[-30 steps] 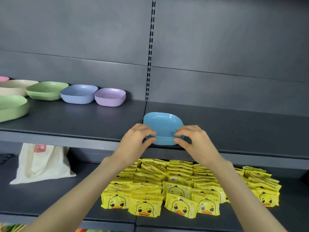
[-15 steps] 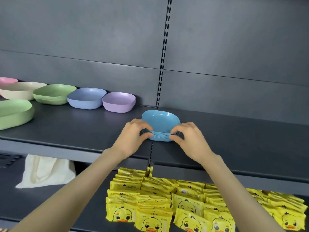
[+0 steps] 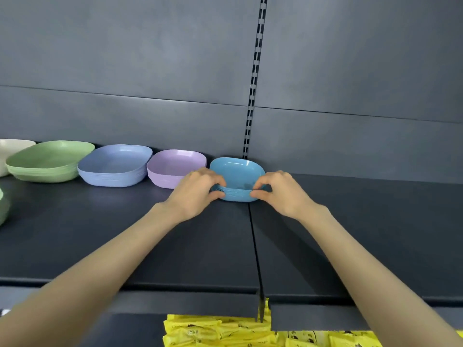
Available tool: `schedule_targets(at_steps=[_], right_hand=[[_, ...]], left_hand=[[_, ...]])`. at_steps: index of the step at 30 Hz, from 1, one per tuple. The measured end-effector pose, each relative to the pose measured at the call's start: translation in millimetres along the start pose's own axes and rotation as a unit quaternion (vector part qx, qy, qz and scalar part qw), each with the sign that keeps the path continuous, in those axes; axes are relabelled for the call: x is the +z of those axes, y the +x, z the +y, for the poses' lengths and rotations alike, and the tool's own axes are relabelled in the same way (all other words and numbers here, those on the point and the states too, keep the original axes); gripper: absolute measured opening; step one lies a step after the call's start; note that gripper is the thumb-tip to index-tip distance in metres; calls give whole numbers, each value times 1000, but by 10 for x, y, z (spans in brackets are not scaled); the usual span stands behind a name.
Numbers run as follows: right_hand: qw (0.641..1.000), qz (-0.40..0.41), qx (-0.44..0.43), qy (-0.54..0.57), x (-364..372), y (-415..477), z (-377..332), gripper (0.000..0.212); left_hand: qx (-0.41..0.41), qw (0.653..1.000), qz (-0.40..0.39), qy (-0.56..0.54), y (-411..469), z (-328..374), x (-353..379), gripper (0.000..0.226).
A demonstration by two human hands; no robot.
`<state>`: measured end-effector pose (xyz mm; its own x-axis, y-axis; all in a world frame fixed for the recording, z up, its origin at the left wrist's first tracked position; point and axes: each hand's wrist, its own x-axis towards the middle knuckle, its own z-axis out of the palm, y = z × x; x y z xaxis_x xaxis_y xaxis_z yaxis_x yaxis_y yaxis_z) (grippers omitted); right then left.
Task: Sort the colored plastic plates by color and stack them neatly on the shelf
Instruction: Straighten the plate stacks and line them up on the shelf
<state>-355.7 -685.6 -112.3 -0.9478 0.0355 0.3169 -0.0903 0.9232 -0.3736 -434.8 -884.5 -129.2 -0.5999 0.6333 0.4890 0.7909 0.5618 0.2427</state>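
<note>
Currently the blue stack point(image 3: 238, 171), on the shelf point(image 3: 350, 221) at three o'clock of the purple stack point(image 3: 172, 166), is pinched by curled fingers of left hand point(image 3: 198, 189) and right hand point(image 3: 278, 191); possibly touching, the neighbour could be shoved askew by leftward pushing.

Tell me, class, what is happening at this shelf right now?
A person grips a stack of blue plates with both hands, the left hand and right hand pinching its near edge from either side. The stack sits at the back of the dark shelf, at the right end of a row of sorted stacks: cream, green, periwinkle and purple. Whether the blue stack is fully set down is unclear.
</note>
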Motion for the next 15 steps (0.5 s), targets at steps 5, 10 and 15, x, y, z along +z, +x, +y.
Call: schedule_targets(at_steps=[5, 10, 15], right_hand=[[1000, -17, 14, -1, 69, 249, -16, 10], [1000, -5, 2, 5, 190, 307, -3, 17], [1000, -17, -21, -3, 235, 322, 23, 25]], left_hand=[[40, 997, -24, 62, 185, -210, -24, 20], [47, 998, 1, 43, 234, -363, 32, 17], [72, 996, 22, 38, 300, -445, 76, 15]])
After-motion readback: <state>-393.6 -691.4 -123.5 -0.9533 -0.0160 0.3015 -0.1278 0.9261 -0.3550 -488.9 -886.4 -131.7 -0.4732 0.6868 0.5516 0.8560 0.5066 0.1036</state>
